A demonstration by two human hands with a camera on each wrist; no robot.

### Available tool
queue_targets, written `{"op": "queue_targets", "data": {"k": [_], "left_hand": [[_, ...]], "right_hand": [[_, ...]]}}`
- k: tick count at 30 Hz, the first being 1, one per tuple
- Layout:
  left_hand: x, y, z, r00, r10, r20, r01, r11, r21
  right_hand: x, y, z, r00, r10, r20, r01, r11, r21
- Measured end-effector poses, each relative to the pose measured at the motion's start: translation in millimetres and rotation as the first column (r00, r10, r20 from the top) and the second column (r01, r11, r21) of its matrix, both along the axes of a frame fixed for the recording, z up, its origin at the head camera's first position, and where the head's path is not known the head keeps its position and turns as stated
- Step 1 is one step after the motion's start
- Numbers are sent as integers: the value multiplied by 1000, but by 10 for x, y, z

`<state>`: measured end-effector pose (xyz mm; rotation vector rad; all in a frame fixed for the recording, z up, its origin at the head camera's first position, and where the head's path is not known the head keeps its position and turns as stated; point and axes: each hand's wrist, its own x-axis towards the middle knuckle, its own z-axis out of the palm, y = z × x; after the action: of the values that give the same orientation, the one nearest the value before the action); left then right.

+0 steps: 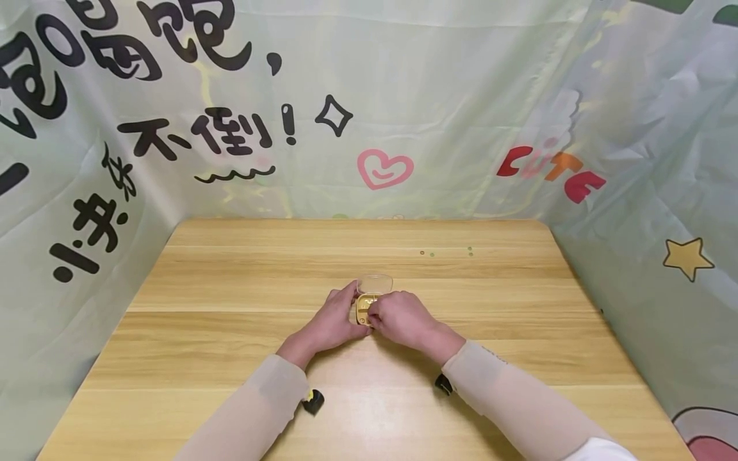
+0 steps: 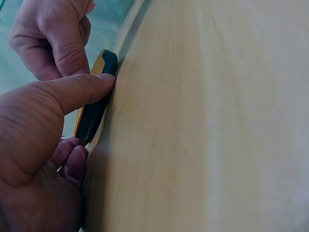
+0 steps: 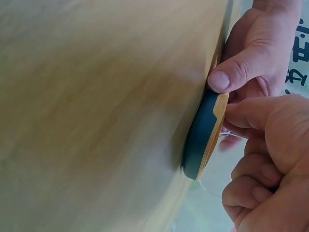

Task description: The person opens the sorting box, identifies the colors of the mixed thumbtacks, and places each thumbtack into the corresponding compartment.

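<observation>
A small case (image 1: pixel 361 308) with a yellow compartmented inside lies on the table, its clear lid (image 1: pixel 375 283) standing raised at the far side. Seen edge-on in the left wrist view, the case (image 2: pixel 95 116) has a dark green outer shell. My left hand (image 1: pixel 331 325) grips it from the left, thumb on the near edge and fingers at the far edge. The right hand (image 1: pixel 405 320) has its thumb and forefinger drawn together at the inside of the case (image 3: pixel 199 137), the other fingers curled. Whatever may be between those fingertips is hidden.
Several tiny greenish and brown ring-like pieces (image 1: pixel 432 255) lie scattered on the wooden table (image 1: pixel 242 256) beyond the case, toward the back right. Printed cloth (image 1: pixel 450 115) hangs behind the table and along both sides. A dark wrist device (image 1: pixel 313 402) sits under the left sleeve.
</observation>
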<state>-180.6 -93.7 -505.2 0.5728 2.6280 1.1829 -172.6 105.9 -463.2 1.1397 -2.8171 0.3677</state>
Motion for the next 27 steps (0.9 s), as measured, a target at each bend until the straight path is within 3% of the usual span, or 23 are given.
{"op": "queue_targets", "data": {"k": [9,15,21,27], "left_hand": [[13,-4,22,1000,1,15,-1,1000,-8],[27,-5,40,999,10,44,-10,1000,3],[30,-3,33,999,20,47,-20,1000,0],[34,9,37,998,24,56,-24,1000,1]], "right_hand": [[4,14,2,999,-38,30,40,998,-41],[-16,170,71,982,-179,58,186,970,-159],[-214,470,63,945,-320,71,327,910,-253],[-536,743,29,881,-455,130,473,852,-226]]}}
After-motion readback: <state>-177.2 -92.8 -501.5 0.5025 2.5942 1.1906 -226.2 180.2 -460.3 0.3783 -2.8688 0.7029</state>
